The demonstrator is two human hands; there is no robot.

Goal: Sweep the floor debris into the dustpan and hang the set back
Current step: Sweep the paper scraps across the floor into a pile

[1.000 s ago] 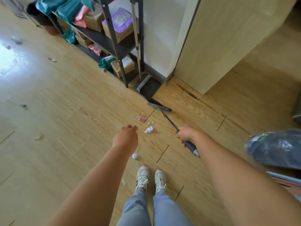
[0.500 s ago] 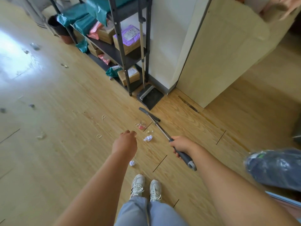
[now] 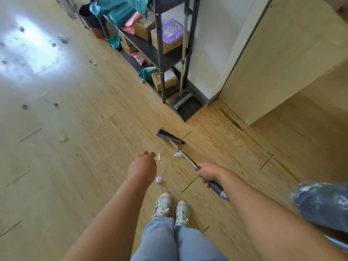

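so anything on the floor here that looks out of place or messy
Yes. Crumpled paper bits lie by the shoes, another wad beside the broom, and rubber bands plus more scraps are scattered leftward. The dustpan stands apart by the shelf, not yet near the debris.

The labels on the boxes point(image 3: 164, 79) are too blurred to read.

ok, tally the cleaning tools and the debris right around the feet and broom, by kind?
Broom: 1, handle in the right hand
Dustpan: 1, standing by the shelf
Crumpled white paper: 3
Rubber-band loops: 2
Total: 7
More scraps lie farther left, too blurred to count. The left hand holds nothing.
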